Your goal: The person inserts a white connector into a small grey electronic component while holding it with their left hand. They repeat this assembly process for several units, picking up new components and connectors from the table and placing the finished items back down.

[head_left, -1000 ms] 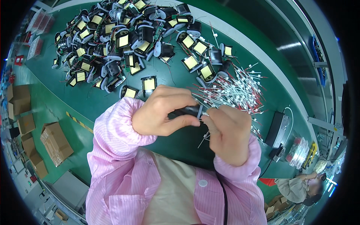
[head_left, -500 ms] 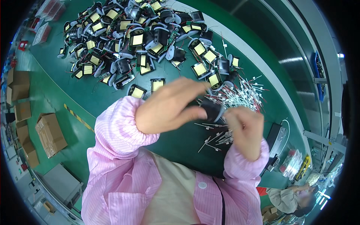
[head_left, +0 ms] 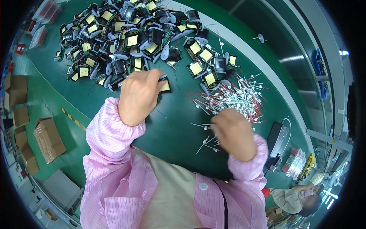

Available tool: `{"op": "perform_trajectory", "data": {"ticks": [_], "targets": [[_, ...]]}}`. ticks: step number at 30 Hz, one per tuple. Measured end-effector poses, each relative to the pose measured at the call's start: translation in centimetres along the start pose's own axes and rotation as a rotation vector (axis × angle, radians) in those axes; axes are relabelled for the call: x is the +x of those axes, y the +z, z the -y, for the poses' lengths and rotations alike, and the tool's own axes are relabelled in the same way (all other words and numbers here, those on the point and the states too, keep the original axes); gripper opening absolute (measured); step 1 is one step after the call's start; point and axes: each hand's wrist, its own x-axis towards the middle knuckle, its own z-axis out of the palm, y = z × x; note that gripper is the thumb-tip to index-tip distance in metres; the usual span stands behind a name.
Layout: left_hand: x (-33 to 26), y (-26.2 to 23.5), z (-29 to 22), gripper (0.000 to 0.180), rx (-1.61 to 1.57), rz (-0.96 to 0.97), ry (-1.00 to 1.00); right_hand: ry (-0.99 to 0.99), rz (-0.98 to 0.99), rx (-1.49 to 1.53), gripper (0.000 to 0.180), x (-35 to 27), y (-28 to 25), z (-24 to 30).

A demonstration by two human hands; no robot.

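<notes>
- The left hand (head_left: 138, 98) has its fingers over the edge of a black module with a yellow pad (head_left: 165, 87), just before the module heap (head_left: 126, 38); whether its grip has closed, I cannot tell.
- Snagged thin wires could strain under a pull.
- The right hand (head_left: 234, 133), blurred and curled beside the lead pile (head_left: 240, 95), hides its grip; tangled leads could lift together.

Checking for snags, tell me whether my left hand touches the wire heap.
Apart: the head view shows green tabletop between left hand and wire heap.
</notes>
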Motion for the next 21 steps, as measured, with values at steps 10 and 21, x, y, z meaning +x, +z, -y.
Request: {"op": "perform_trajectory", "data": {"ticks": [10,21], "targets": [[2.1,-1.3,-3.1,0.031,-0.949,-0.255,0.143,0.045,0.103,-0.111,0.016,-0.8,2.6,2.0],[1.6,0.8,-4.0,0.028,-1.356,0.42,-0.179,0.426,-0.304,1.569,0.014,0.9,-1.1,1.5]]}}
